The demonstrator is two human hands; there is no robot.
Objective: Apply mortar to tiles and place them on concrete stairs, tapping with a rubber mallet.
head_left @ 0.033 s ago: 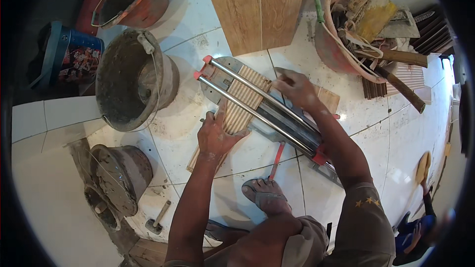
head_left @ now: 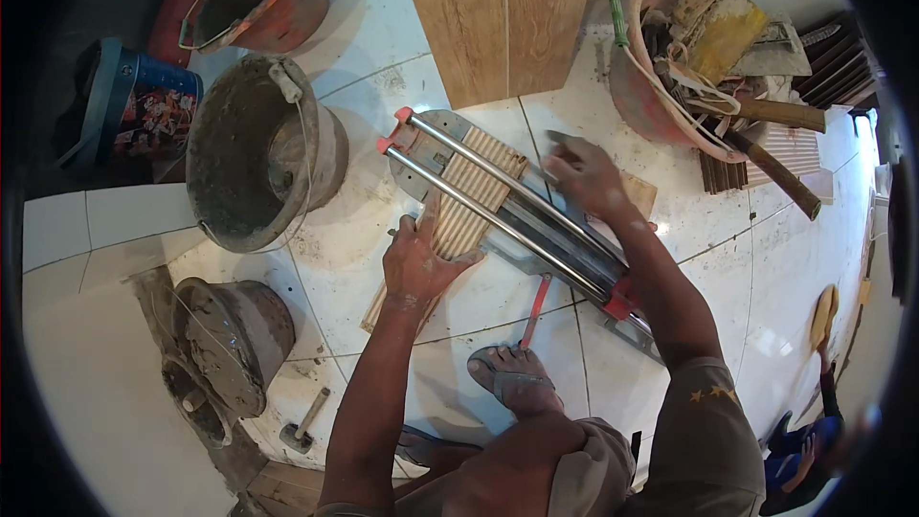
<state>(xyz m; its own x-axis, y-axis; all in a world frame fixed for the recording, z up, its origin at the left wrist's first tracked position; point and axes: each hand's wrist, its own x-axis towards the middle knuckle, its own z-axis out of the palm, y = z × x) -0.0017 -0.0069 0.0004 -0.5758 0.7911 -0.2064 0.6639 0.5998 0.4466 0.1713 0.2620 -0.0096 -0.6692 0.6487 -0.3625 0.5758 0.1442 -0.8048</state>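
A manual tile cutter with two chrome rails and red end fittings lies slantwise on the floor before me. Under its rails sits a ribbed beige tile. My left hand grips the tile's near end, thumb and forefinger spread across it. Over the far side of the rails is my right hand, raised off the tile. Its fingers are closed round a short dark thing, whose kind I cannot make out. Beyond the right hand a wood-coloured tile piece lies on the floor.
Mortar-stained buckets stand at the left, with a hammer near them. A tool-filled bucket is at the far right. Wood-look planks lie at the top. My sandalled foot is beside the cutter. Another person is at the lower right.
My right hand has shifted slightly to the right, away from the tile's edge. The left hand, tile and cutter stay put.
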